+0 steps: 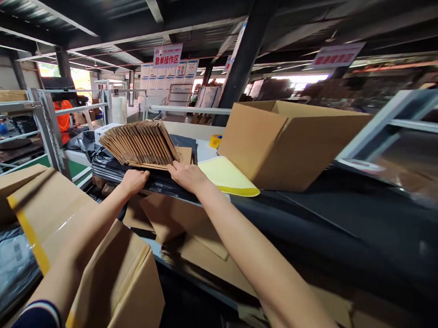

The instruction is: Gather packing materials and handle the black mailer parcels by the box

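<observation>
A fanned stack of folded cardboard pieces [140,143] leans on the workbench, on top of dark plastic bags [108,169]. My right hand [188,177] is closed at the stack's lower right corner, its fingertips on the cardboard edge. Just below the stack's front edge, my left hand [135,181] is curled shut by the black bags. What its fingers hold is hidden. A yellow-edged pale sheet [227,174] lies right of my right hand, partly under a large open cardboard box [280,143].
An open carton [50,212] with plastic-wrapped goods [2,264] stands at lower left, another carton [131,288] beside it. Flattened cardboard [199,232] fills the shelf under the bench. A yellow tape roll [215,141] sits behind. Someone in orange [61,118] is at far left.
</observation>
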Available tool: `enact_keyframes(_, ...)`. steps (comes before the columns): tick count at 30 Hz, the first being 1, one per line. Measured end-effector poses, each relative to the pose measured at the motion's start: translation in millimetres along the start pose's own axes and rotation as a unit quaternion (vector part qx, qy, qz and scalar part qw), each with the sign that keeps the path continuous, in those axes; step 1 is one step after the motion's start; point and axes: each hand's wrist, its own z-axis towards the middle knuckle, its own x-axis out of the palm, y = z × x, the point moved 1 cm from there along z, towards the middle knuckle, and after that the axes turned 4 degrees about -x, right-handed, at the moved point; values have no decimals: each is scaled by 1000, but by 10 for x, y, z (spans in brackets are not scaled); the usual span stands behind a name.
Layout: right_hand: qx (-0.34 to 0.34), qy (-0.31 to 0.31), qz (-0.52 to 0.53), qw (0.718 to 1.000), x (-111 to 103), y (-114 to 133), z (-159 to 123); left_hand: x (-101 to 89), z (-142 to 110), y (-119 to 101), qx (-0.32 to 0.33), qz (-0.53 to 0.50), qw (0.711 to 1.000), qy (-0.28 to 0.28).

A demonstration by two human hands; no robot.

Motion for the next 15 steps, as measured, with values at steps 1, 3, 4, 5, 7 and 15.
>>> enact_keyframes(1, 1, 4, 3, 1000, -4, -5, 4, 14, -23, 15, 3, 0, 1000, -1)
enact_keyframes(3, 1, 11, 12, 1000, -23, -18, 12, 36, -86, 50, 15, 4, 1000, -6)
enact_keyframes(4, -1, 14, 18, 1000, -38, -26, 15, 42, -126, 70, 24, 6, 1000, -14)
enact_keyframes(5, -2, 17, 23, 1000, -55, -33, 17, 46, -169, 93, 34, 7, 999, -25)
enact_keyframes(7, -4, 25, 33, 999, -91, -43, 14, 54, -262, 139, 56, 10, 997, -51)
enact_keyframes(15, 7, 36, 71, 997, -153, -43, -16, 85, -439, 212, 84, -48, 981, -169)
